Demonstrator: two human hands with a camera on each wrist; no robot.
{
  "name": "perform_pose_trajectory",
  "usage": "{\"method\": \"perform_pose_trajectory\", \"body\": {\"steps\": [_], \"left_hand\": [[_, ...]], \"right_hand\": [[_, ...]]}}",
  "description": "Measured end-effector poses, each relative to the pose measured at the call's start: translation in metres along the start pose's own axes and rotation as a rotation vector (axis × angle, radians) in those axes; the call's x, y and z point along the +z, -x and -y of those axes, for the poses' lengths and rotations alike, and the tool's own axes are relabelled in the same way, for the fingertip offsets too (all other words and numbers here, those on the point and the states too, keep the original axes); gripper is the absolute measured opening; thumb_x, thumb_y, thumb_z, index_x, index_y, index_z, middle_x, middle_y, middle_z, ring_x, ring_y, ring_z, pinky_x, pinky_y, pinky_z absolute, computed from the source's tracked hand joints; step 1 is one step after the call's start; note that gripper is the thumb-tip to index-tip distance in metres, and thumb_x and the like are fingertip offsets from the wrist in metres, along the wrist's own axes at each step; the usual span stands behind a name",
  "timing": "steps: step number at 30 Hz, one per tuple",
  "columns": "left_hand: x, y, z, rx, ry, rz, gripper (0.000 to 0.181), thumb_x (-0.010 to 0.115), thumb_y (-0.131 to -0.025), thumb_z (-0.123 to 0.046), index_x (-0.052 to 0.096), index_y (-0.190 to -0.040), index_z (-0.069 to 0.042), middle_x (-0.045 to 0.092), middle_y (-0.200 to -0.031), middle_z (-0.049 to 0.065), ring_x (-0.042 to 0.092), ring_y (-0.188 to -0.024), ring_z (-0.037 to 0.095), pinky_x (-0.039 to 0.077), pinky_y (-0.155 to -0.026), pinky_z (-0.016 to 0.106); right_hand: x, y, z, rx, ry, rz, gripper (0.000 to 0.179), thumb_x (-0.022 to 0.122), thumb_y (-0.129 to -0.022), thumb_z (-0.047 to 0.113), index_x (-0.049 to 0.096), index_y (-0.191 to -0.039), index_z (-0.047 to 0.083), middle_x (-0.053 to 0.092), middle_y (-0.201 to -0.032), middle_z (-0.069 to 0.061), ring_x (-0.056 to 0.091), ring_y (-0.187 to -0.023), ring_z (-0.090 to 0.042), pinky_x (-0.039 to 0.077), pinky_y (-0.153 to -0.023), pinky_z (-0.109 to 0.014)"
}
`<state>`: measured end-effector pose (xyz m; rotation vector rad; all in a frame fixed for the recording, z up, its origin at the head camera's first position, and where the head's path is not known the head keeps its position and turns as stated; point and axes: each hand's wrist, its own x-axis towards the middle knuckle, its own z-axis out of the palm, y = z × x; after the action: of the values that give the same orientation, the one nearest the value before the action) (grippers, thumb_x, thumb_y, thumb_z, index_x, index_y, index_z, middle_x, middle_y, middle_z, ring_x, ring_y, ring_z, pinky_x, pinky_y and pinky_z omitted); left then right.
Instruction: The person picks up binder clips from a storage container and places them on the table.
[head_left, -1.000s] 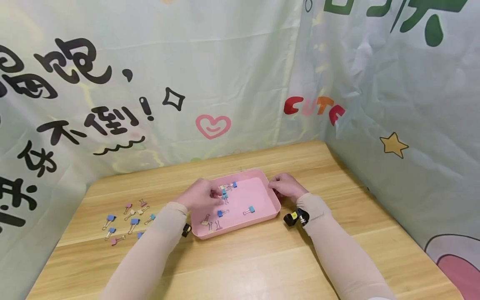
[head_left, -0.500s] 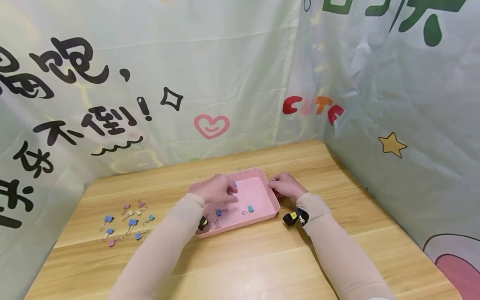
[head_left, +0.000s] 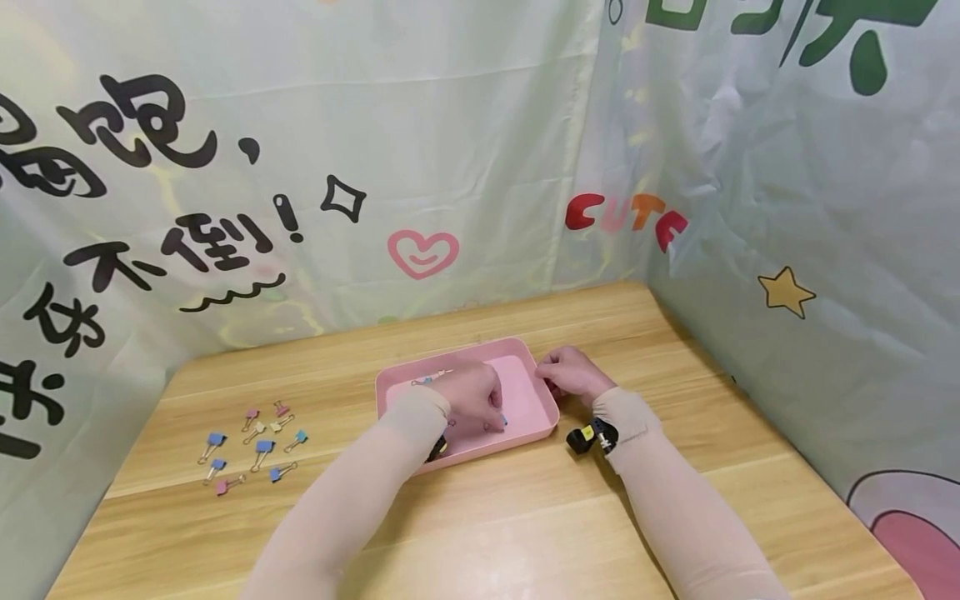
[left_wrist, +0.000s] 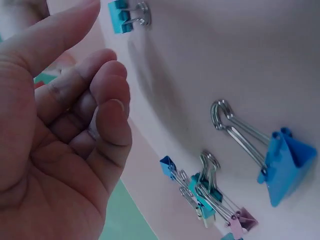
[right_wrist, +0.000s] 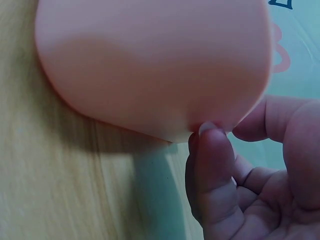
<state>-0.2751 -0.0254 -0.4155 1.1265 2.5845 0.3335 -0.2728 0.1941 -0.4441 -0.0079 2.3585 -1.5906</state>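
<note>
A pink tray [head_left: 523, 387] stands on the table with several binder clips in it. My left hand [head_left: 472, 390] is low over its inside, fingers bent and a gap between thumb and fingertips, holding nothing. Just past the thumb tip in the left wrist view lies a teal binder clip [left_wrist: 120, 17]. A larger blue binder clip [left_wrist: 287, 167] and a small cluster with a pink binder clip [left_wrist: 241, 221] lie to the right and below. My right hand [head_left: 570, 371] pinches the tray's right side between thumb and fingers, also seen at the pink wall [right_wrist: 150, 75] in the right wrist view.
Several loose binder clips, such as a blue one [head_left: 264, 447] and a pink one [head_left: 222, 487], lie on the wooden table [head_left: 495, 533] left of the tray. A printed cloth [head_left: 495, 167] hangs behind the table and along its right side.
My left hand has moved right across the tray, from the clips at its left to the teal clip, and no longer has a clip at its fingers. The right hand stays put.
</note>
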Motion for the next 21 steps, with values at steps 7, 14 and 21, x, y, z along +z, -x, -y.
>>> {"method": "perform_pose_trajectory", "body": {"steps": [7, 14, 21], "left_hand": [[0.0101, -0.0083, 0.0001, 0.001, -0.036, 0.03, 0.024, 0.085, -0.071, -0.036, 0.066, -0.061, -0.025, 0.059, -0.053, -0.018, 0.053, -0.056, 0.002, 0.046, -0.054, 0.017], [0.0103, -0.0075, -0.002, 0.019, -0.035, 0.028, 0.022, 0.083, -0.075, -0.032, 0.066, -0.063, -0.023, 0.059, -0.056, -0.016, 0.054, -0.06, 0.003, 0.046, -0.058, 0.016], [0.0027, 0.0008, -0.0016, -0.009, 0.036, 0.013, 0.015, 0.079, -0.078, -0.028, 0.068, -0.07, -0.022, 0.062, -0.067, -0.014, 0.055, -0.062, 0.004, 0.048, -0.06, 0.019]], "right_hand": [[-0.0008, -0.0024, -0.0028, 0.0, 0.009, -0.005, 0.016, 0.057, -0.084, 0.009, 0.064, -0.087, -0.005, 0.061, -0.07, -0.008, 0.058, -0.058, -0.016, 0.047, -0.05, -0.027], [-0.0006, -0.0028, -0.0041, 0.004, 0.018, -0.012, 0.015, 0.057, -0.084, 0.009, 0.064, -0.087, -0.004, 0.061, -0.07, -0.008, 0.057, -0.058, -0.016, 0.046, -0.049, -0.026], [-0.0013, -0.0031, -0.0048, 0.003, 0.021, -0.016, 0.016, 0.058, -0.085, 0.009, 0.064, -0.088, -0.005, 0.062, -0.073, -0.008, 0.058, -0.06, -0.016, 0.047, -0.05, -0.026]]}}
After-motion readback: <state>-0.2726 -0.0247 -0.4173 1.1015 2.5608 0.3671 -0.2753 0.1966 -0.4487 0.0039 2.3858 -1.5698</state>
